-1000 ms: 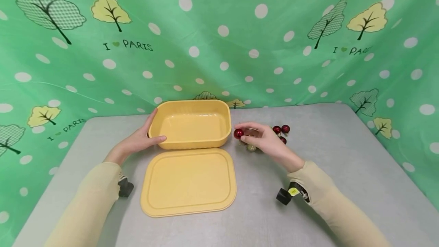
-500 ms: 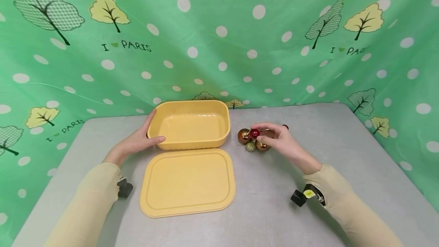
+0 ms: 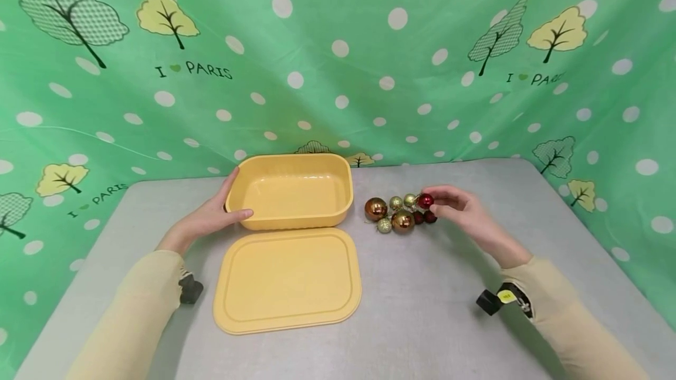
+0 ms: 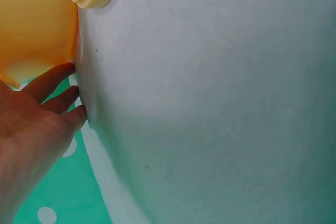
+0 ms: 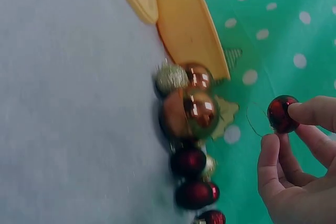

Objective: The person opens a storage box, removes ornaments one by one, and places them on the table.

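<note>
My left hand [image 3: 211, 216] holds the left end of a yellow plastic box [image 3: 290, 220], thumb over the front rim and fingers along the side wall. In the right wrist view, a shiny red Christmas bauble [image 5: 282, 114] with a thin gold hanging loop is pinched between thumb and fingertips of my right hand [image 5: 299, 174]. That hand is at the right end of a cluster of baubles on the table: large copper ones [image 3: 403, 221], small gold glittery ones [image 3: 384, 225] and dark red ones [image 3: 418, 217]. The box's inside shows a bare floor.
A flat yellow lid [image 3: 287, 280] lies in front of the box on the grey table [image 3: 412, 315]. Behind the table hangs a green dotted cloth [image 3: 338, 63] printed with trees. Each wrist wears a small black camera [image 3: 489, 302].
My right hand has moved right with the red bauble, from near the box to the far end of the cluster, uncovering the other baubles. The left hand stays on the box.
</note>
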`<action>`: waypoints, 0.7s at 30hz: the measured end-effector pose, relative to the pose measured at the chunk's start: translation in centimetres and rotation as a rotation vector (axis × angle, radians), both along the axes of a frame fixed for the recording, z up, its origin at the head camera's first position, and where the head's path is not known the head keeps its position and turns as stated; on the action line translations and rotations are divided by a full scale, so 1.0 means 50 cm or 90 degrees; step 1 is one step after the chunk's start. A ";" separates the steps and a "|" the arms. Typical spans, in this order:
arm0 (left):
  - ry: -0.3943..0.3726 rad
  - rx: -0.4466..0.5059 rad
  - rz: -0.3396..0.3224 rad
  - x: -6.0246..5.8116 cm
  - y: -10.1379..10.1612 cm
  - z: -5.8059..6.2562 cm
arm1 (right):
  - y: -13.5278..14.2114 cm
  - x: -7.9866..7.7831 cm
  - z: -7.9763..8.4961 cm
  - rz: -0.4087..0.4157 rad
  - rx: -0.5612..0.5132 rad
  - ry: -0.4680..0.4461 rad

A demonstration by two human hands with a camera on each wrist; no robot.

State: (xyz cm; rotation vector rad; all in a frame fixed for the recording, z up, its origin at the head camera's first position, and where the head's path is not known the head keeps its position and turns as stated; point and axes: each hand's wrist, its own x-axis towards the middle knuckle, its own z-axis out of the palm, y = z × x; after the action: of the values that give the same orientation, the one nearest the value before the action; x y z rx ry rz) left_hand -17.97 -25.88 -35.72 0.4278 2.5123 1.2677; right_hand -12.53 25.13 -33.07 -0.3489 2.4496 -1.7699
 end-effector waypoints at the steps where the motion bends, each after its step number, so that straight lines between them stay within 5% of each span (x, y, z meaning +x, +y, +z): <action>1: 0.001 -0.002 0.000 0.000 0.000 0.000 | 0.007 0.000 0.001 -0.004 0.005 0.001; 21: -0.004 -0.002 0.005 0.000 -0.003 -0.003 | 0.088 -0.023 -0.054 -0.009 0.150 0.002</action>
State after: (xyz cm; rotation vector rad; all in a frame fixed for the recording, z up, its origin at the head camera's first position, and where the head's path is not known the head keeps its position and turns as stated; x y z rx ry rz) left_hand -17.95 -26.04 -35.89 0.4128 2.5138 1.2655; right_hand -13.68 29.53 -35.79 -0.3118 2.6312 -1.4626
